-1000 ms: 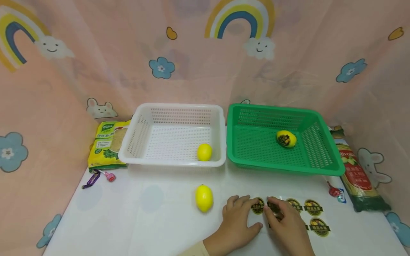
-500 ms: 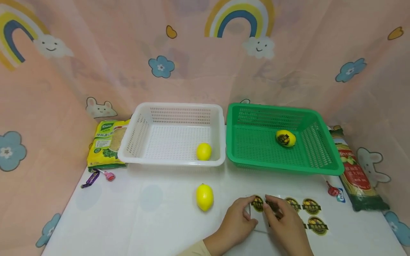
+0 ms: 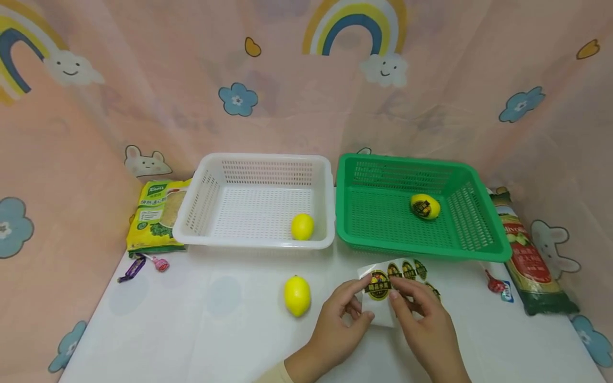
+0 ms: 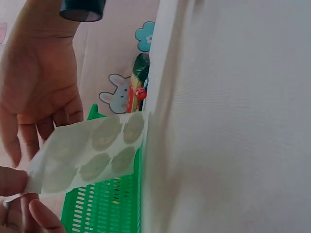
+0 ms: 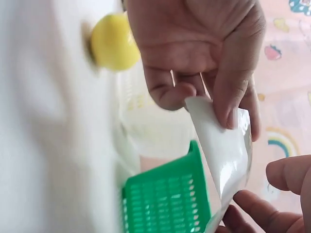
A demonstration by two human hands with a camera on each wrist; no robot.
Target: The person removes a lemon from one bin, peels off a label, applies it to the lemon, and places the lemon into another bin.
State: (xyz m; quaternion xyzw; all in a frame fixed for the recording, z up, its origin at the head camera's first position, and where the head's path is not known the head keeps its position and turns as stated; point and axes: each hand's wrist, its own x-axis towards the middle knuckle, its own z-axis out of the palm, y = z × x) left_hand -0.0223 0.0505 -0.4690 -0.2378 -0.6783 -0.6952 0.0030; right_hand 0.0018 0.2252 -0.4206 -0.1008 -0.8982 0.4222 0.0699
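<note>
My left hand (image 3: pixel 337 322) pinches the left edge of a white sticker sheet (image 3: pixel 381 314) between thumb and fingers, lifted and tilted over the table. Round dark stickers with gold edging (image 3: pixel 378 285) face up on it; its pale back (image 4: pixel 104 133) shows in the left wrist view. At the right side of the nearest sticker is my right hand (image 3: pixel 426 324), its thumb and index tips close to the sticker's edge but apart from each other in the right wrist view. A lemon (image 3: pixel 297 296) lies on the table left of my left hand.
Behind stand a white basket (image 3: pixel 254 243) with one lemon (image 3: pixel 303 227) and a green basket (image 3: pixel 421 247) holding a stickered lemon (image 3: pixel 425 206). A yellow packet (image 3: pixel 155 218) and wrapped sweets lie left. A long packet (image 3: pixel 531 260) and a red lollipop (image 3: pixel 495 284) lie right.
The sticker sheet has come up off the table and tilted. My left hand has gone from resting beside it to pinching its left edge; my right hand has moved slightly left with it.
</note>
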